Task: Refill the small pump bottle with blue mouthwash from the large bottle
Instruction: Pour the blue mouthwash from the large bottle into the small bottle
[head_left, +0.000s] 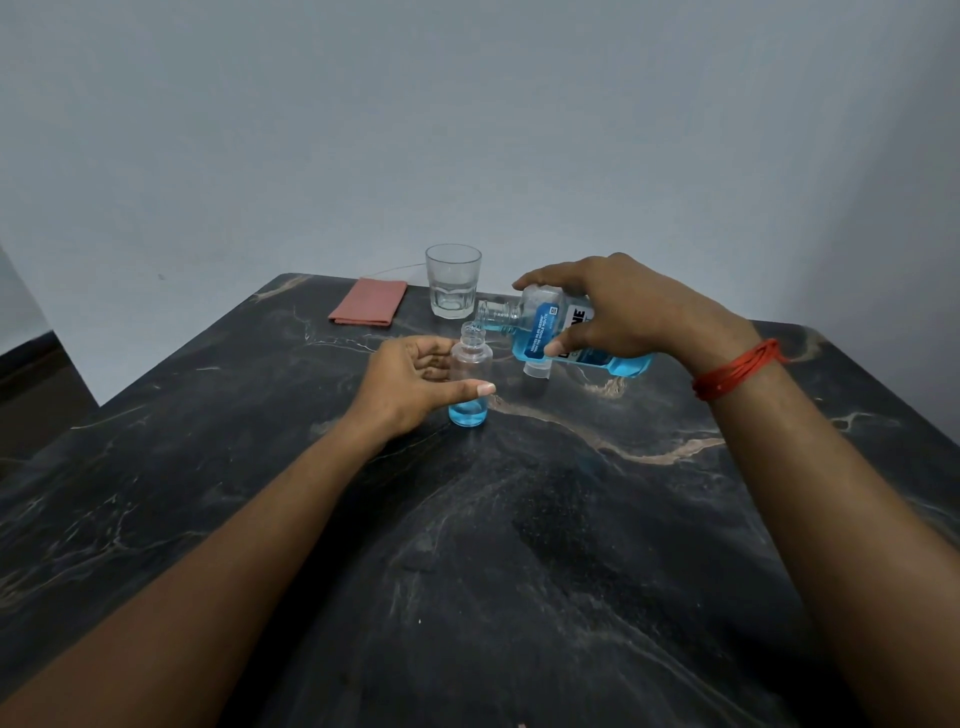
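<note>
A small clear bottle (470, 384) stands upright on the dark marble table (519, 545), capless, with a shallow layer of blue liquid at its bottom. My left hand (410, 382) wraps around its left side, thumb across the front. My right hand (623, 312) holds the large mouthwash bottle (550, 327) tipped on its side, its open neck just above and right of the small bottle's mouth. Blue mouthwash lies along the big bottle's lower side. A white cap (536, 370) sits on the table under the large bottle.
An empty drinking glass (453, 280) stands behind the bottles near the table's far edge. A folded pink cloth (368, 301) lies to its left. A grey wall rises behind the table. A red thread band circles my right wrist.
</note>
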